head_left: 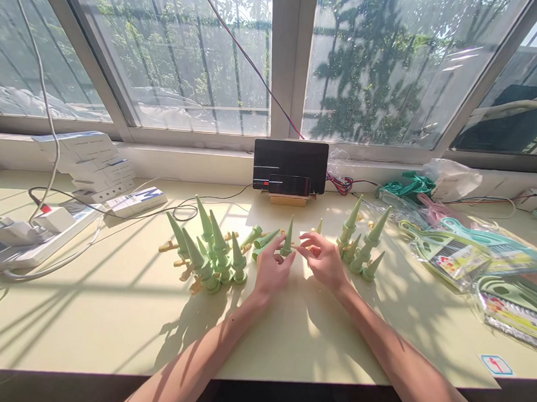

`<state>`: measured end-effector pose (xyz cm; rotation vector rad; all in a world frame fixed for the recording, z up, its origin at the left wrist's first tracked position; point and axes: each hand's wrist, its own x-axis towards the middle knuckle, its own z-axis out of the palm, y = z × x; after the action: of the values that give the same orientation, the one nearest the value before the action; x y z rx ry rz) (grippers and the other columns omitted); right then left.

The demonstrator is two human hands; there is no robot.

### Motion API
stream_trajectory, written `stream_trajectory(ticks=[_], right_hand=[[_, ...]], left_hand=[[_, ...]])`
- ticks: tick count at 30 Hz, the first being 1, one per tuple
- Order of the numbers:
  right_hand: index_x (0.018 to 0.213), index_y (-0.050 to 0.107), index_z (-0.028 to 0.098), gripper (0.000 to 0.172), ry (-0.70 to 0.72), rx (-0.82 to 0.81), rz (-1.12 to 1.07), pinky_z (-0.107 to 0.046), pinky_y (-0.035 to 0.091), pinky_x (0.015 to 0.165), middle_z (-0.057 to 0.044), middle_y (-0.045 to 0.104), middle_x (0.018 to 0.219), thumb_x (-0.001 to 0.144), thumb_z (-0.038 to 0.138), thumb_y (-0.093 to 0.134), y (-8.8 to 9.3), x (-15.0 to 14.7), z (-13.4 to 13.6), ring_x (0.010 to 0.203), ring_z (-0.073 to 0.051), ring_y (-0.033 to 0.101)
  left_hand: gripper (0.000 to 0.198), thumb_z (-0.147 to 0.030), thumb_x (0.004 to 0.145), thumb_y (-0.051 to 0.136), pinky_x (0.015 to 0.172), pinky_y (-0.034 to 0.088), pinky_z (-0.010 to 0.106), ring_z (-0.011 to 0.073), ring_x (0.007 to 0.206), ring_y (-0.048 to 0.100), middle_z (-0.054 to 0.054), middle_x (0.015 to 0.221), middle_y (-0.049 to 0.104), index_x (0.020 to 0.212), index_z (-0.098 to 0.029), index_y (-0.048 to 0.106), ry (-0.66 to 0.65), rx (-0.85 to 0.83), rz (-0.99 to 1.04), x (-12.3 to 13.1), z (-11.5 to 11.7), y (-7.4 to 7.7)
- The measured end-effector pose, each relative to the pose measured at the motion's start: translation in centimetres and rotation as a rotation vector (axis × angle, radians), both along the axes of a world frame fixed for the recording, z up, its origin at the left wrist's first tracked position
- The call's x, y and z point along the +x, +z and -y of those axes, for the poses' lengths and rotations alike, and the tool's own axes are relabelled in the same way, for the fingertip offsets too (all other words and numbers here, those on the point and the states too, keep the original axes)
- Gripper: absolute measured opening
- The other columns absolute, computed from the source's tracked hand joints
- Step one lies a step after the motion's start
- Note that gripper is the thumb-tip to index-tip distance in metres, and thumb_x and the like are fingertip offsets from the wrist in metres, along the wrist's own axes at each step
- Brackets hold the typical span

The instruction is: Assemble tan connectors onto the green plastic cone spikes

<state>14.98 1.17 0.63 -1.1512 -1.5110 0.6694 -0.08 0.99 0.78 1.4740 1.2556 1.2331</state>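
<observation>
My left hand [273,267] is closed in a pinch around the lower part of a pale green plastic spike [287,235], which points upward. Facing it from the right, my right hand [323,259] has its thumb and fingers bent together close to the spike's base. What sits between those right fingertips is too small to make out. Left of my hands, a cluster of similar spikes [215,252] stands upright, with tan tap-like fittings [168,246] on their sides. Another group of green spikes [364,246] stands beyond my right hand. Green pieces [264,242] lie behind my left fingers.
A phone [289,185] leans against a black tablet [291,157] at the back. White boxes [95,160], cables and a power strip [42,248] occupy the left side. Bagged green brushes [456,252] lie at the right. The table's front edge [330,382] runs beneath my forearms.
</observation>
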Motion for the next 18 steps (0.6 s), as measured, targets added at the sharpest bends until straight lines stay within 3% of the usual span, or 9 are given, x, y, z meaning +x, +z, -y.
stream_trajectory(ticks=[5,9,14,18], right_hand=[[0.101,0.066,0.019,0.028,-0.001,0.009,-0.008,-0.03,0.051,0.058,-0.007,0.073,0.087,0.085,0.042,0.069,-0.08,0.03,-0.1,0.065,-0.017,0.065],[0.099,0.065,0.02,0.034,-0.008,-0.027,-0.047,-0.029,0.05,0.052,-0.007,0.073,0.087,0.082,0.049,0.072,-0.07,-0.05,-0.12,0.058,-0.016,0.062],[0.098,0.064,0.02,0.045,0.013,-0.157,-0.146,-0.028,0.045,0.042,-0.006,0.072,0.083,0.075,0.055,0.077,-0.06,-0.06,-0.51,0.047,-0.013,0.056],[0.087,0.065,0.018,0.043,0.12,-0.31,-0.243,-0.025,0.038,0.039,-0.003,0.067,0.074,0.078,0.06,0.073,-0.14,0.07,-0.88,0.043,-0.011,0.051]], left_hand=[[0.053,-0.03,0.08,0.07,0.046,0.041,0.022,0.0045,0.047,0.048,0.007,0.098,0.066,0.131,-0.019,0.062,0.009,-0.014,-0.033,0.01,0.06,0.11],[0.052,-0.029,0.081,0.069,0.046,0.043,0.022,0.0039,0.049,0.05,0.009,0.109,0.065,0.132,-0.02,0.061,0.02,-0.011,-0.018,0.03,0.06,0.29],[0.049,-0.028,0.084,0.066,0.044,0.042,0.021,0.0023,0.047,0.048,0.01,0.116,0.063,0.132,-0.021,0.059,0.016,-0.002,0.033,0.07,0.0,0.36],[0.048,-0.026,0.084,0.064,0.043,0.041,0.021,0.0027,0.047,0.049,0.011,0.118,0.064,0.131,-0.02,0.059,0.01,0.014,0.041,0.13,0.0,0.32]])
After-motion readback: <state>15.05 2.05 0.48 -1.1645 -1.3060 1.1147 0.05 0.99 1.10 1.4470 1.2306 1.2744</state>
